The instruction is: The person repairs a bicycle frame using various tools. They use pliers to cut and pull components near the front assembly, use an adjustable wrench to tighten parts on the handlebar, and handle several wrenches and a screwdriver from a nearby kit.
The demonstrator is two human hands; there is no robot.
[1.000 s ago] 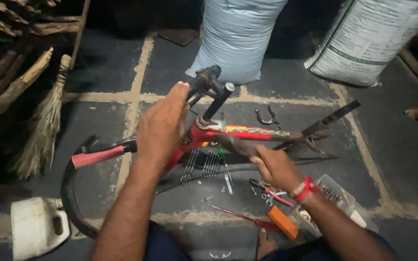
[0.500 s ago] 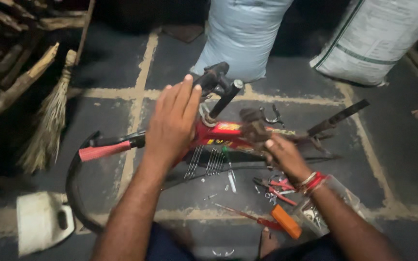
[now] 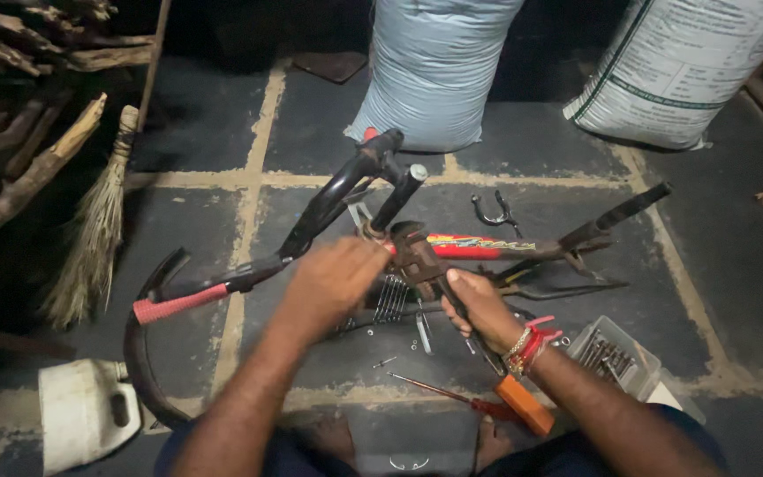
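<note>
White plastic shows first at the far left, a jug (image 3: 81, 411) lying on the dark stone floor (image 3: 205, 124), with a straw broom (image 3: 90, 238) and a heap of firewood (image 3: 19, 106) above it. A black tyre (image 3: 139, 353) curves beside the jug. Next comes the handlebar (image 3: 311, 225), its red grip (image 3: 178, 303) pointing left. The left hand (image 3: 333, 283) is curled down over the front of the red bicycle frame (image 3: 479, 246), which lies flat across the middle of the floor; the fingers are bent, but whether they clamp anything is hidden beneath the hand. The right hand (image 3: 485, 307) is closed around the handle of a rusty wrench (image 3: 426, 265), whose head sits on the frame just beside the left hand. Below lie a set of hex keys (image 3: 392, 299) and a red-handled screwdriver (image 3: 452, 397). Further right, a clear box of bits (image 3: 615, 358) sits by the forearm. Two sacks (image 3: 434, 71) stand behind.
</note>
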